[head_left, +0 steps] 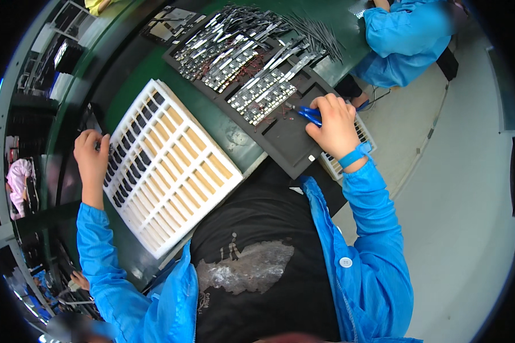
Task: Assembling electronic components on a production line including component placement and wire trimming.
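My right hand (336, 127) is closed around blue-handled pliers (308, 114), their metal tip pointing left over a black foam tray (294, 140). Rows of small circuit boards (263, 94) with thin red wires and silver-grey strips fill much of that tray. At the left, my left hand (91, 157) has its fingers curled together by the edge of a white foam tray (200, 214); whatever they pinch, if anything, is too small to make out. Small black parts (133, 132) sit in the slots on that tray's left side, while the other slots show a tan or pale bottom.
The trays rest on a green table (137, 74). A bundle of dark strips (317, 34) lies at the back. Below my right wrist, another white slotted tray (365, 134) shows partly. A person in blue (406, 40) sits at the far right; shelving (57, 46) stands left.
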A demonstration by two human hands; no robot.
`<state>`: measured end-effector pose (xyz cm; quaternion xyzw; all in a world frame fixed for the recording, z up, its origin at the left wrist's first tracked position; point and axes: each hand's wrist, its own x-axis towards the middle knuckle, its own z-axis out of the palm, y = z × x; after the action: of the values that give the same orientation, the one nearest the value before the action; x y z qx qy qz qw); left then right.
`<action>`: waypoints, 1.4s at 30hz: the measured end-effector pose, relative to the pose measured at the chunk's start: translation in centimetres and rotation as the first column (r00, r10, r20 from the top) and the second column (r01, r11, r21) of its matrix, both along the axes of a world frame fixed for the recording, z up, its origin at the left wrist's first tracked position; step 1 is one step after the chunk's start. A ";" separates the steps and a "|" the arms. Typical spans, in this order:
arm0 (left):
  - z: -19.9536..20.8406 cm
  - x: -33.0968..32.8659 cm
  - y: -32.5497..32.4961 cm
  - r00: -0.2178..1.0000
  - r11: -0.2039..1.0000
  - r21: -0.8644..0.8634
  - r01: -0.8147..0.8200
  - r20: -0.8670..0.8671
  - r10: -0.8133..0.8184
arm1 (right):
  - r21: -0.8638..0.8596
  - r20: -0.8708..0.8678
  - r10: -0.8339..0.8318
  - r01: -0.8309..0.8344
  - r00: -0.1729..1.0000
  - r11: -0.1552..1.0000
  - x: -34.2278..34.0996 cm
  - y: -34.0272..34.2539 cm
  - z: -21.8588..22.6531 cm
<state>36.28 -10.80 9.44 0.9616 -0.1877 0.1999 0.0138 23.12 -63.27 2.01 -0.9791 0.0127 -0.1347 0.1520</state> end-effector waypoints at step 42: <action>-6.3 1.2 -31.5 0.873 0.891 -0.188 0.414 -0.196 -0.447 | 0.399 0.297 -0.044 -0.082 0.954 0.913 -0.7 -0.6 -1.5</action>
<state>37.44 -42.29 3.14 0.9088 -0.3798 0.0897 0.1475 22.43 -63.89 0.46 -0.8940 0.0077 -0.2746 0.3539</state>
